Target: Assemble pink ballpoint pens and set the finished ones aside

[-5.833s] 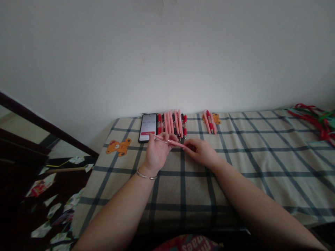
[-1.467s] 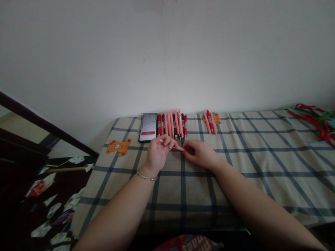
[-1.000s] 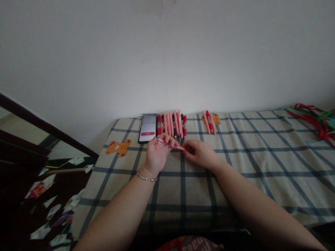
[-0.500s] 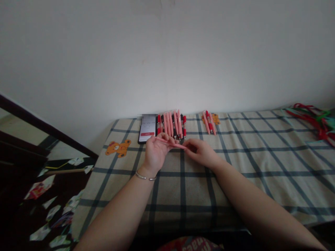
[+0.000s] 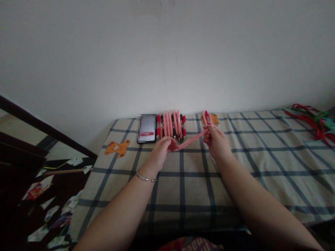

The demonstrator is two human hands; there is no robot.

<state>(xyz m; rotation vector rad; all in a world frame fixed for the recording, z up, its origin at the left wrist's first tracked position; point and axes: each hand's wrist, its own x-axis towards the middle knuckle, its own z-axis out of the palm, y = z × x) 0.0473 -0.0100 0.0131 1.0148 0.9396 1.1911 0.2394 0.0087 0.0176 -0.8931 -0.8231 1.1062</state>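
Observation:
My right hand pinches the upper end of a pink pen, which slants down to the left across a checked cloth. The pen's lower end lies by the curled fingertips of my left hand, which rests on the cloth; whether they touch it I cannot tell. Just beyond the hands lies a row of several pink, red and black pens. A small group of pens sits right behind my right hand.
A phone lies left of the pen row near the wall. The checked cloth bears an orange bear print. Red and green cords lie at the far right. Paper scraps litter the dark floor at left.
My right hand has moved right and away, carrying the pink pen toward the small group of pens. My left hand has turned over and curled, no longer cradling the pen.

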